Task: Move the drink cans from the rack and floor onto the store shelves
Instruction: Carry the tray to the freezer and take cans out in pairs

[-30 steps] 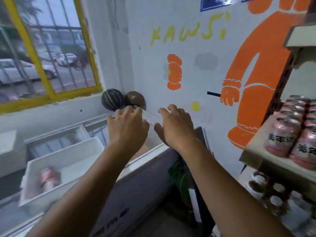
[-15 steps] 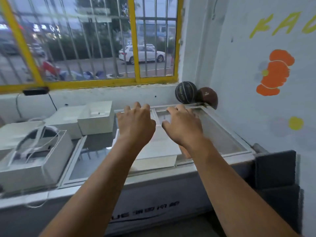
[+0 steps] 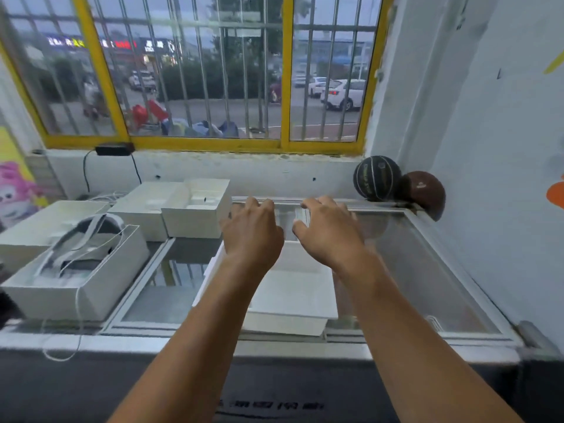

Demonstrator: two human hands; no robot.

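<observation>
Drink cans are nowhere in this view, and neither the rack nor the store shelves show; where they lie from the hands cannot be told from here. Both bare arms reach forward, palms down, over a glass-topped chest freezer under a barred window with a yellow frame; the left hand and right hand hover side by side, close together, fingers loosely spread and slightly curled, holding nothing. Beneath them, on the freezer lid, lies a shallow white tray; whether the fingertips touch the glass cannot be told. To the left sit open white boxes, one nearer box holding a white headset with straps; at the far right corner two basketballs rest against the wall. Judgement: with empty hands level and equally far forward, neither is better placed; the coming move likely depends on turning the body and gaze until cans come into sight, then choosing the nearer hand.
</observation>
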